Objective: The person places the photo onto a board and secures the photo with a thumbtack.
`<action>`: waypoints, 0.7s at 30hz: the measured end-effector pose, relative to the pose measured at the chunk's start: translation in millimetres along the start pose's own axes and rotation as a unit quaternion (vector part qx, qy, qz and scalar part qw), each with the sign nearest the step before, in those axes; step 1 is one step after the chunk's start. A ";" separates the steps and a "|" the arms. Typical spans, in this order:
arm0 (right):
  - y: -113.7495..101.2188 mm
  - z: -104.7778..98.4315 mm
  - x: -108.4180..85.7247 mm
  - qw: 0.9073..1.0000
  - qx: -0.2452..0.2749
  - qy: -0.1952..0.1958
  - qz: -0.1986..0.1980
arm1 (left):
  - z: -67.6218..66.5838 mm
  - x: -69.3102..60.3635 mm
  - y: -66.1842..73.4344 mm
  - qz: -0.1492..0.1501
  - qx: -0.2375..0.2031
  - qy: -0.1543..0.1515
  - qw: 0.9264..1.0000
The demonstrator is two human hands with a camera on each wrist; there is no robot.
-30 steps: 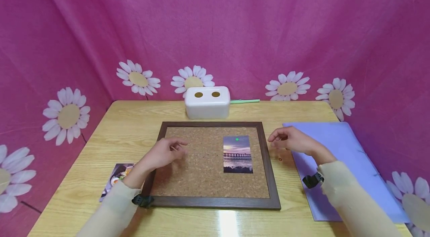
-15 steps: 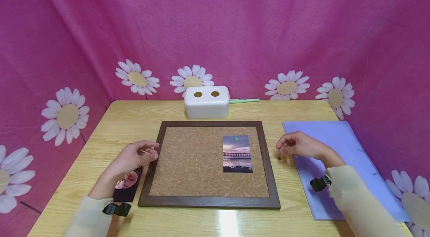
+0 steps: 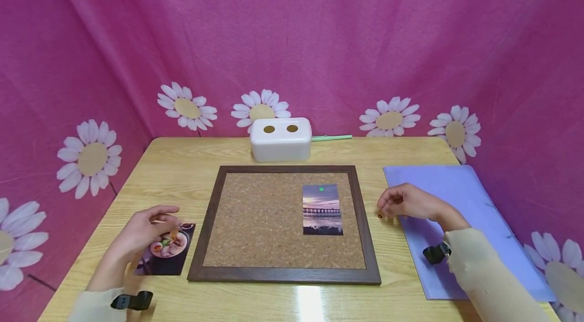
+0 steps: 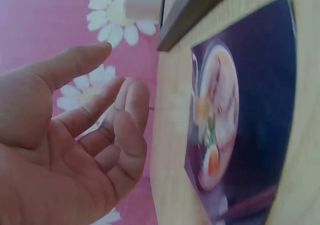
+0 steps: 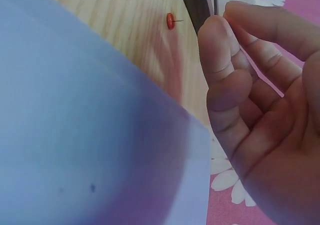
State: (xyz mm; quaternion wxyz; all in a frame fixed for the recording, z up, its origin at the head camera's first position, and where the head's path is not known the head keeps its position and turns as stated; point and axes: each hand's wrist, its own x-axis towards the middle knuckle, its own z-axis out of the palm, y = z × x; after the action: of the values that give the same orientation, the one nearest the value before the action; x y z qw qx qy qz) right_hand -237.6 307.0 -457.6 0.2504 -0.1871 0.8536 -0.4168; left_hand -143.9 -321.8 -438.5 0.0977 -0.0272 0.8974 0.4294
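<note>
A photo of a bowl of food lies on the table left of the framed corkboard. Just over its upper left part hovers my left hand, fingers loosely bent and holding nothing. Beyond the board's right side, a red thumbtack lies on its side on the table, its point showing in the right wrist view. My right hand is right beside it, thumb and fingertips close together with nothing visible between them. On the board's right part, a photo of a pier at sunset hangs from a green thumbtack.
A lavender-blue sheet or folder lies at the right, partly under my right forearm. Behind the board stands a white box with two round holes, and a light green stick pokes out beside it. Pink flowered cloth surrounds the table.
My left hand has moved left and toward me, off the corkboard to above the food photo. My right hand has shifted slightly right and down, close to the red thumbtack.
</note>
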 end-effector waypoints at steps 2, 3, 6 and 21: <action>0.9 0.9 0.3 1.000 0.002 -0.002 -0.002 | -3.0 -1.5 -5.1 -0.006 0.012 0.005 1.000; 1.3 1.3 0.3 1.000 0.003 -0.003 -0.002 | -4.3 -2.0 -7.5 -0.010 0.014 0.004 1.000; 1.9 2.1 0.5 1.000 0.002 -0.004 0.000 | -6.4 -2.7 -14.0 -0.025 0.011 0.003 1.000; 3.3 5.2 2.3 1.000 -0.009 0.002 0.015 | -12.7 5.0 -33.5 -0.067 0.046 0.037 0.996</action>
State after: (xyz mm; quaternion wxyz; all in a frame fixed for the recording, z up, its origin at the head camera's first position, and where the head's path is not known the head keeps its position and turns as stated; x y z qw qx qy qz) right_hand -236.8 304.5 -463.6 0.2535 -0.1755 0.8605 -0.4056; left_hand -146.3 -352.6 -457.3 0.0937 -0.0989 0.9155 0.3785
